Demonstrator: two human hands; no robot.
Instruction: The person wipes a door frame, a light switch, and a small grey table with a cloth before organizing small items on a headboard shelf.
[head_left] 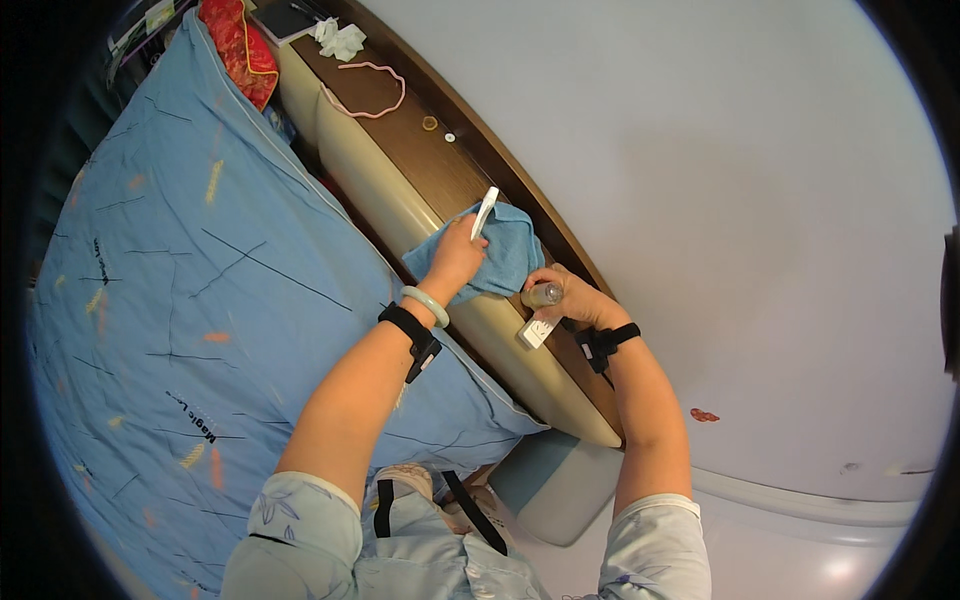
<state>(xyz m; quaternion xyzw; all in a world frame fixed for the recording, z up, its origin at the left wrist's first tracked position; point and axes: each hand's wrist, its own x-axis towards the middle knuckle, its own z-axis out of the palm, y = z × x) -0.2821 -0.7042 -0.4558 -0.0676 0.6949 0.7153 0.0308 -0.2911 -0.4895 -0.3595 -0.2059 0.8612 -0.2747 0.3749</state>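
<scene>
My left hand is closed round a slim white stick-like object, its exact kind unclear. That hand is over a blue cloth spread on the brown headboard shelf. Just right of the cloth, my right hand has its fingers wrapped round a small bottle with a clear end. A white power socket block shows right below the bottle; whether my right hand touches it I cannot tell.
Farther along the shelf are a pink cord loop, a small yellowish ring, a white button-like piece and crumpled tissue. A bed with a blue patterned sheet fills the left. A pale wall borders the right.
</scene>
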